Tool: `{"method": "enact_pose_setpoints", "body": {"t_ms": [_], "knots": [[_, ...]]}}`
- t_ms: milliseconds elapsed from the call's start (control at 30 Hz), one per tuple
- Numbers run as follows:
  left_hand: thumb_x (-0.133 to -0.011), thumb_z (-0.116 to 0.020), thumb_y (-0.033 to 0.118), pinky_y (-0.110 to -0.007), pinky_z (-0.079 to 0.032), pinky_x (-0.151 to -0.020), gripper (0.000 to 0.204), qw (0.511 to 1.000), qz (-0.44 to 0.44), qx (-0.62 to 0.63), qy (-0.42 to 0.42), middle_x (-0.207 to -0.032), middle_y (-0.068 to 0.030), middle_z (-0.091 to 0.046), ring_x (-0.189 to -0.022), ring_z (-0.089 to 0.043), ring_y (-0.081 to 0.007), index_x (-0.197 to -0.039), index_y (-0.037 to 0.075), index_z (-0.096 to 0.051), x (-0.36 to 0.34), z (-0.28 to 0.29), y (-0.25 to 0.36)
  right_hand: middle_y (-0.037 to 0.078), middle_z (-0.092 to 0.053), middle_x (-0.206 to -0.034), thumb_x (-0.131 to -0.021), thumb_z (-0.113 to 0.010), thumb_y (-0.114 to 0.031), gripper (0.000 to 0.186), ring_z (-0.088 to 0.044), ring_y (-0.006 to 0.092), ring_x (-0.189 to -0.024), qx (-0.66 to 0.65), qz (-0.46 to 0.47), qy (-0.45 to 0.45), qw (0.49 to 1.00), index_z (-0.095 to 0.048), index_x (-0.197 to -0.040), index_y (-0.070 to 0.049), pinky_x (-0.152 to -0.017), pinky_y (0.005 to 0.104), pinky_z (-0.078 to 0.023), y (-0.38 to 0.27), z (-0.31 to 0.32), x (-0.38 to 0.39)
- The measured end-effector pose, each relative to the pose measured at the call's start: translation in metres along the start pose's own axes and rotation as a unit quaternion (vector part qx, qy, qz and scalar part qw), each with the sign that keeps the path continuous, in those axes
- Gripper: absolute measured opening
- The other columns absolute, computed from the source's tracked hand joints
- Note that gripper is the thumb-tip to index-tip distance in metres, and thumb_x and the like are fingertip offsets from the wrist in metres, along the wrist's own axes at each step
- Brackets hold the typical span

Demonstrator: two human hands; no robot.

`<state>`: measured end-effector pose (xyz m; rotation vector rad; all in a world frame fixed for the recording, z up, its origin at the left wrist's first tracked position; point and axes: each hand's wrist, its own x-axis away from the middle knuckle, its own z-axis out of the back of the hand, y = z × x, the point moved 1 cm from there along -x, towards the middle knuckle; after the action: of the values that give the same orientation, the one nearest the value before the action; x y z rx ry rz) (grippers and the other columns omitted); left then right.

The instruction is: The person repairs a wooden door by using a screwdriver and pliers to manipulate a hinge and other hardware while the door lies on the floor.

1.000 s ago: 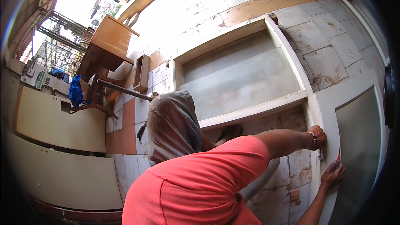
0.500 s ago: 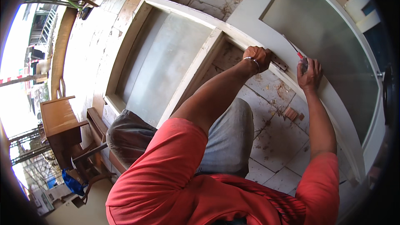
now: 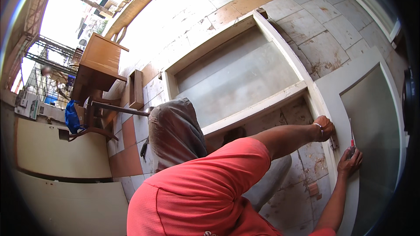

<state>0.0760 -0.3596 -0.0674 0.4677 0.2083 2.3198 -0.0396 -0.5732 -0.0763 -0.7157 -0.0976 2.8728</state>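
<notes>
My left hand (image 3: 324,128), with a bracelet at the wrist, is curled into a fist at the edge of a white wooden frame (image 3: 302,67). What its fingers hold, if anything, is hidden. Just below it, a metal hinge (image 3: 334,142) sits between the frame and a white-edged sash (image 3: 333,91) with frosted glass. In my right hand (image 3: 349,163) is a screwdriver (image 3: 352,143) with a red and dark handle, its thin shaft pointing away from me over the sash. The tip is clear of the hinge.
A frosted pane (image 3: 238,74) fills the frame's far section. Another glazed panel (image 3: 367,0) stands at the upper right. A wooden cabinet (image 3: 100,57), a chair with a blue bag (image 3: 72,117) and pale panels (image 3: 61,148) are at the left. Dirt and a brick piece (image 3: 313,189) lie on the tiles.
My view has swung to the left, so the frame and both hands appear farther right. The left hand stays at the hinge; the right still grips the screwdriver.
</notes>
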Motion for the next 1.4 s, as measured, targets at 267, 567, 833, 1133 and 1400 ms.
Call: {"method": "enact_pose_setpoints", "body": {"t_ms": [267, 567, 833, 1133, 1400], "knots": [[-0.084, -0.055, 0.018, -0.037, -0.054, -0.072, 0.02, 0.999, 0.032, 0.012, -0.016, -0.089, -0.0093, -0.073, -0.087, -0.07, -0.0253, -0.086, 0.011, -0.074, 0.002, 0.007, 0.002, 0.018, -0.056, -0.097, -0.09, -0.06, -0.027, 0.029, -0.056, 0.0388, -0.09, -0.015, 0.022, -0.004, 1.0, -0.056, -0.105, -0.003, -0.075, 0.0495, -0.044, 0.008, -0.008, -0.003], [-0.083, -0.055, 0.019, -0.039, -0.054, -0.074, 0.022, 0.998, 0.026, 0.034, -0.038, -0.091, -0.0109, -0.072, -0.09, -0.069, -0.0286, -0.09, 0.01, -0.074, 0.017, 0.023, 0.008, 0.018, -0.056, -0.098, -0.091, -0.059, -0.029, 0.03, -0.056, 0.0384, -0.091, 0.004, 0.005, -0.033, 0.999, -0.056, -0.105, -0.003, -0.076, 0.049, -0.044, 0.003, 0.001, 0.001], [-0.084, -0.049, 0.017, -0.043, -0.054, -0.077, 0.024, 0.999, 0.032, 0.04, -0.008, -0.089, -0.0174, -0.07, -0.088, -0.069, -0.0336, -0.088, 0.008, -0.071, 0.003, 0.02, 0.002, 0.017, -0.057, -0.1, -0.087, -0.06, -0.031, 0.031, -0.055, 0.0382, -0.097, 0.002, -0.034, -0.01, 0.999, -0.058, -0.105, -0.006, -0.083, 0.049, -0.044, -0.002, 0.009, -0.003], [-0.093, -0.044, 0.041, -0.049, -0.052, -0.08, 0.041, 0.996, 0.059, 0.064, 0.005, -0.09, -0.0228, -0.068, -0.088, -0.066, -0.0417, -0.098, 0.008, -0.068, -0.004, -0.007, -0.003, 0.011, -0.057, -0.097, -0.082, -0.062, -0.037, 0.029, -0.056, 0.0337, -0.093, 0.005, -0.032, -0.011, 0.999, -0.06, -0.099, -0.013, -0.08, 0.0484, -0.045, 0.011, -0.002, -0.007], [-0.091, -0.052, 0.033, -0.041, -0.052, -0.072, 0.036, 0.918, 0.13, 0.369, 0.071, -0.084, -0.0219, -0.069, -0.08, -0.068, -0.0326, -0.096, 0.003, -0.071, 0.035, -0.047, -0.029, 0.011, -0.058, -0.1, -0.082, -0.062, -0.038, 0.033, -0.056, 0.0313, -0.097, 0.01, -0.053, -0.021, 0.998, -0.062, -0.1, -0.011, -0.083, 0.0458, -0.044, 0.001, 0.001, -0.004]]}}
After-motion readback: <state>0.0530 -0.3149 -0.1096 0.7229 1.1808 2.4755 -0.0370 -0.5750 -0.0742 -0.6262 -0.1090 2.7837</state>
